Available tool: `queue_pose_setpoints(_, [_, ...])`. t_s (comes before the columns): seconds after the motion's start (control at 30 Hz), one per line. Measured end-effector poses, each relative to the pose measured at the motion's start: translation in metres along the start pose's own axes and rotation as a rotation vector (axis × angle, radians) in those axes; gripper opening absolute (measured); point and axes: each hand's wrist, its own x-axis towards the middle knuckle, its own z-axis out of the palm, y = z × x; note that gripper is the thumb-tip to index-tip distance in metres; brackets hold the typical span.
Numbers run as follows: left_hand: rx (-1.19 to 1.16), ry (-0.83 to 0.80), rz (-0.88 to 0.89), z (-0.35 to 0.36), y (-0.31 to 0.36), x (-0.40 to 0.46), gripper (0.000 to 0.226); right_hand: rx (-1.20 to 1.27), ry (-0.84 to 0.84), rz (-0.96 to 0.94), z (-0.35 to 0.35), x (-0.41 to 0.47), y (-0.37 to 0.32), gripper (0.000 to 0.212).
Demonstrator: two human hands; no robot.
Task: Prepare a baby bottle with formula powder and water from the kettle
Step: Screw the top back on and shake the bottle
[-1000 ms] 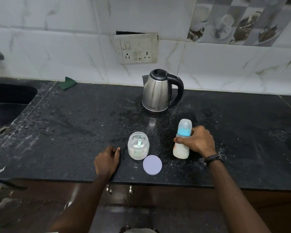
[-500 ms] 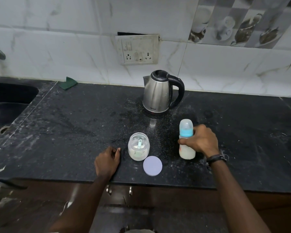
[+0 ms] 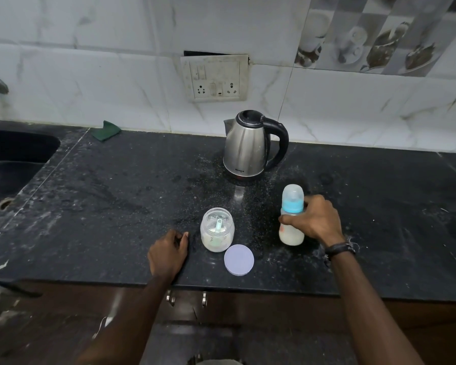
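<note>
1. Head view, the bottle: the baby bottle (image 3: 291, 219) stands upright on the black table (image 3: 116, 206), its long axis vertical, in front of and a little to the right of the kettle (image 3: 250, 146). It is capped, with a blue collar under a clear dome, and milky liquid fills its lower part.
2. Head view, the right hand: the right hand (image 3: 313, 219) reaches in from the bottle's right side and its fingers (image 3: 287, 219) are curled round the bottle's middle, clamped on it just below the collar. The wrist, which wears a dark band, lies low over the table, and the forearm runs back toward the near edge.
3. Head view, the left hand: the left hand (image 3: 169, 252) rests on the table near its front edge, fingers loosely curled and holding nothing, just left of the open formula jar (image 3: 217, 229). A pale green scoop (image 3: 218, 224) stands in the powder, and the jar's lilac lid (image 3: 239, 259) lies flat beside the jar's right foot.
4. What the next move turns on: the bottle is already in the right hand, far closer to it than to the left, so any lift or shake falls to that hand. The mixing looks nearly done; what seems left is closing the jar, and the lid lies between the two hands, somewhat nearer the left.
</note>
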Motion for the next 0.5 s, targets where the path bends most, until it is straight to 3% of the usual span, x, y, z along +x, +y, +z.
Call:
queue_pose_setpoints(0.1, [0.0, 0.001, 0.003, 0.0004, -0.0006, 0.0003, 0.028, 0.121, -0.106, 0.002, -0.0013, -0.0005, -0.0002, 0.038])
queue_pose_setpoints(0.2, [0.001, 0.004, 0.007, 0.0001, -0.0004, -0.0004, 0.027, 0.005, 0.002, -0.012, -0.0016, -0.0012, -0.0015, 0.039])
queue_pose_setpoints(0.33, [0.003, 0.002, 0.004, -0.0009, 0.0, 0.0002, 0.027, 0.162, -0.133, -0.021, -0.0026, -0.0008, -0.0009, 0.037])
queue_pose_setpoints(0.43, [-0.011, -0.001, -0.003, -0.0016, 0.001, -0.0003, 0.027, 0.02, -0.007, -0.014, -0.0049, -0.0009, -0.0015, 0.04])
queue_pose_setpoints(0.5, [-0.01, 0.004, 0.001, -0.0019, 0.0004, -0.0005, 0.027, 0.116, -0.073, -0.055, -0.0043, 0.0003, -0.0003, 0.042])
